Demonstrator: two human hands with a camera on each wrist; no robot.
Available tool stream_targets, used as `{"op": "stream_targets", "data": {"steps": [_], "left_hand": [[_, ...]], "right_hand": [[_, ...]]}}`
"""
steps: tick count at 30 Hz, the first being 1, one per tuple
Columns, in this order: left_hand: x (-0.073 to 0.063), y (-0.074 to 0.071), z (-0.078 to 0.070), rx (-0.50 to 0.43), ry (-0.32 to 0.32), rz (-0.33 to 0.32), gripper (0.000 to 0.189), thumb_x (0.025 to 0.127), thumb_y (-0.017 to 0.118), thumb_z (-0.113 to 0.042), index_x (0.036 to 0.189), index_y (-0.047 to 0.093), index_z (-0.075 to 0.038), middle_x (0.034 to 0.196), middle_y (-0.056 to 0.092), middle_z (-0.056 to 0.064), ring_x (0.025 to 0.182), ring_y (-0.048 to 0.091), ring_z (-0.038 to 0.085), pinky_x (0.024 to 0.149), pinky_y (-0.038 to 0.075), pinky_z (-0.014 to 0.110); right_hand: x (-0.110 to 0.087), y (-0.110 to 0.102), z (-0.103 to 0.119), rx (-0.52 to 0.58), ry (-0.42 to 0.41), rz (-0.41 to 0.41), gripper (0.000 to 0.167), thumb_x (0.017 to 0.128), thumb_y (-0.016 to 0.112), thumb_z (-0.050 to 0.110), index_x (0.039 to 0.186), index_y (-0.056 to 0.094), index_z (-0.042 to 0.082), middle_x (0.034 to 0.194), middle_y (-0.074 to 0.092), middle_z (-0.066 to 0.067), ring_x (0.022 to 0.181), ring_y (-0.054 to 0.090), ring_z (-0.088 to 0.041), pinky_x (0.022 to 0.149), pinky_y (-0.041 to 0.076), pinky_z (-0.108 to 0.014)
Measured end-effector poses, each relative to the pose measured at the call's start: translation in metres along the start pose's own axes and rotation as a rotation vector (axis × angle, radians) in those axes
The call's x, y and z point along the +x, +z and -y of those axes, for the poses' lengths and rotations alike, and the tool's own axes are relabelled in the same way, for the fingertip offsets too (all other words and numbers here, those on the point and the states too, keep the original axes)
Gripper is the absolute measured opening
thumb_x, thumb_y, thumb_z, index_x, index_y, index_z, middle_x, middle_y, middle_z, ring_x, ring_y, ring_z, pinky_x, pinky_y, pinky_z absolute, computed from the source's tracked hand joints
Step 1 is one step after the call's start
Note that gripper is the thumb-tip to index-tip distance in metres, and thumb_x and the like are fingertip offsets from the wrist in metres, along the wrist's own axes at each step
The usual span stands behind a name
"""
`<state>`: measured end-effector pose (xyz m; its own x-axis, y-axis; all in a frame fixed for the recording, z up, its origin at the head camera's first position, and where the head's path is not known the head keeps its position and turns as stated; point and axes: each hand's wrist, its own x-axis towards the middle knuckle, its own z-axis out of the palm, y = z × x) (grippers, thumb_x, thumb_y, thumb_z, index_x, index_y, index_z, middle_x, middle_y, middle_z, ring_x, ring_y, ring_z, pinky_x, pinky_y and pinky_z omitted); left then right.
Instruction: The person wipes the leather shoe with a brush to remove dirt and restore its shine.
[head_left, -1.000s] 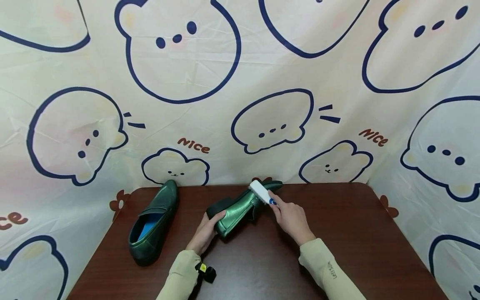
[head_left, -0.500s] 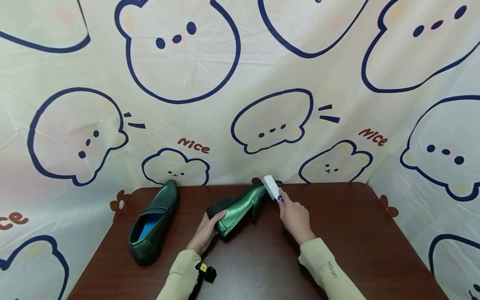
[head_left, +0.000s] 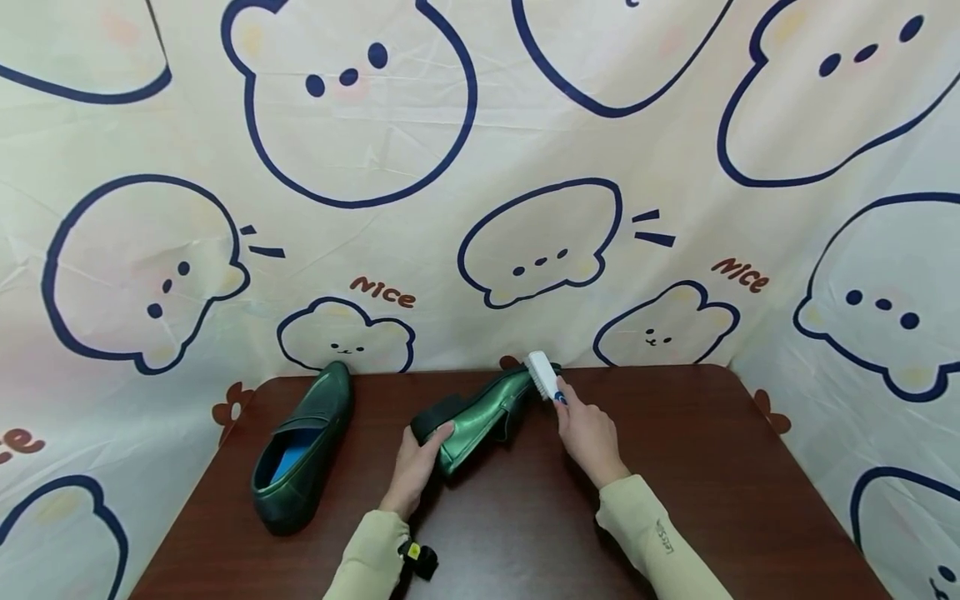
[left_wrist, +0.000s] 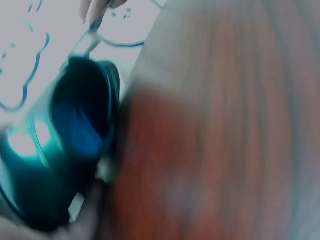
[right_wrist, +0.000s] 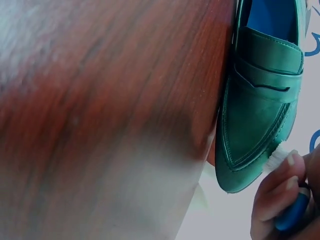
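Note:
A shiny green loafer (head_left: pixel 480 423) lies tipped on its side, its dark sole turned up and back. My left hand (head_left: pixel 417 468) grips it at the heel, thumb on the green side. In the left wrist view the loafer's opening (left_wrist: pixel 80 115) shows a blue insole. With my right hand (head_left: pixel 589 435) I hold a white brush (head_left: pixel 542 375) by its handle, which shows blue in the right wrist view. There its white bristles (right_wrist: pixel 275 157) touch the loafer's edge near the toe. The matching loafer (head_left: pixel 306 454) stands upright at the left, untouched.
The brown wooden table (head_left: pixel 660 467) has a back edge just behind both toes. A pale cloth (head_left: pixel 420 167) with cartoon outlines hangs behind and at the sides. A small black device (head_left: pixel 422 560) is strapped at the left wrist.
My right hand and the brush have moved right along the loafer towards its toe, then stayed there. My left wrist has turned slightly at the heel. The held loafer hardly moves.

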<state>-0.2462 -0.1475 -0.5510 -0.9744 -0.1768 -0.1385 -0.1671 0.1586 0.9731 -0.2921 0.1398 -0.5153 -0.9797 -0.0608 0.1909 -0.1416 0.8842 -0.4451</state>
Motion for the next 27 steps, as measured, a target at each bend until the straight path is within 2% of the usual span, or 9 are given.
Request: {"op": "stream_targets", "data": {"steps": [3,5,8,11,14,16,21,24,27], "left_hand": [[-0.008,0.003,-0.008,0.119,0.021,-0.100,0.104,0.092,0.067,-0.066,0.156,0.026,0.004,0.159,0.035,0.029,0.147,0.036,0.044,0.117,0.034,0.060],[-0.013,0.006,-0.011,0.145,0.029,-0.134,0.107,0.091,0.069,-0.065,0.158,0.021,0.004,0.160,0.032,0.030,0.148,0.034,0.046,0.117,0.033,0.061],[-0.020,0.011,-0.012,0.123,0.020,-0.150,0.113,0.088,0.077,-0.059,0.161,0.015,0.003,0.161,0.030,0.031,0.146,0.036,0.047,0.115,0.036,0.061],[-0.022,0.015,-0.012,0.082,0.003,-0.157,0.111,0.082,0.084,-0.055,0.157,0.026,0.003,0.153,0.043,0.029,0.135,0.049,0.044,0.109,0.044,0.057],[-0.022,0.015,-0.012,0.027,-0.036,-0.129,0.099,0.081,0.084,-0.057,0.148,0.041,0.003,0.139,0.056,0.024,0.121,0.059,0.037,0.102,0.049,0.053],[-0.020,0.011,-0.012,-0.025,-0.062,-0.084,0.094,0.083,0.083,-0.057,0.146,0.045,0.001,0.137,0.057,0.022,0.120,0.059,0.036,0.102,0.048,0.053],[-0.014,-0.001,-0.010,-0.139,-0.089,0.010,0.100,0.091,0.076,-0.054,0.157,0.027,0.002,0.149,0.046,0.025,0.131,0.052,0.039,0.105,0.046,0.053],[-0.010,-0.009,-0.007,-0.181,-0.106,0.025,0.101,0.094,0.072,-0.055,0.160,0.021,0.002,0.153,0.041,0.027,0.133,0.050,0.039,0.106,0.045,0.052],[-0.006,-0.019,-0.006,-0.198,-0.126,0.022,0.101,0.097,0.066,-0.057,0.161,0.018,0.004,0.156,0.036,0.028,0.137,0.045,0.039,0.112,0.041,0.054]], "right_hand": [[0.000,0.000,0.001,0.002,-0.022,-0.023,0.051,0.108,0.056,0.029,0.156,0.046,0.016,0.062,0.056,-0.003,0.047,0.045,-0.017,0.047,0.036,-0.032],[0.000,0.001,0.002,0.005,-0.037,-0.037,0.050,0.108,0.056,0.028,0.156,0.047,0.015,0.063,0.057,-0.003,0.047,0.045,-0.017,0.046,0.036,-0.032],[0.000,0.002,0.004,0.005,-0.052,-0.045,0.050,0.108,0.056,0.028,0.155,0.047,0.014,0.063,0.058,-0.003,0.047,0.045,-0.016,0.046,0.036,-0.032],[0.001,0.003,0.005,0.000,-0.053,-0.044,0.050,0.108,0.056,0.028,0.155,0.047,0.014,0.062,0.056,-0.002,0.047,0.046,-0.016,0.046,0.036,-0.031],[0.001,0.003,0.006,0.004,-0.049,-0.048,0.050,0.108,0.057,0.027,0.155,0.047,0.014,0.061,0.054,-0.002,0.047,0.045,-0.017,0.046,0.037,-0.032],[0.000,0.003,0.007,0.013,-0.049,-0.045,0.050,0.108,0.057,0.027,0.155,0.047,0.014,0.061,0.053,-0.002,0.048,0.045,-0.017,0.047,0.037,-0.031],[-0.001,0.002,0.011,0.031,-0.058,-0.027,0.052,0.107,0.057,0.028,0.156,0.046,0.013,0.061,0.054,-0.001,0.048,0.046,-0.016,0.048,0.037,-0.031],[-0.004,0.000,0.013,0.055,-0.067,-0.019,0.051,0.108,0.057,0.028,0.156,0.047,0.013,0.061,0.054,0.000,0.048,0.045,-0.016,0.048,0.038,-0.031],[-0.006,0.001,0.016,0.101,-0.080,-0.006,0.052,0.107,0.058,0.026,0.156,0.045,0.013,0.061,0.053,0.000,0.047,0.046,-0.015,0.048,0.039,-0.030]]}}
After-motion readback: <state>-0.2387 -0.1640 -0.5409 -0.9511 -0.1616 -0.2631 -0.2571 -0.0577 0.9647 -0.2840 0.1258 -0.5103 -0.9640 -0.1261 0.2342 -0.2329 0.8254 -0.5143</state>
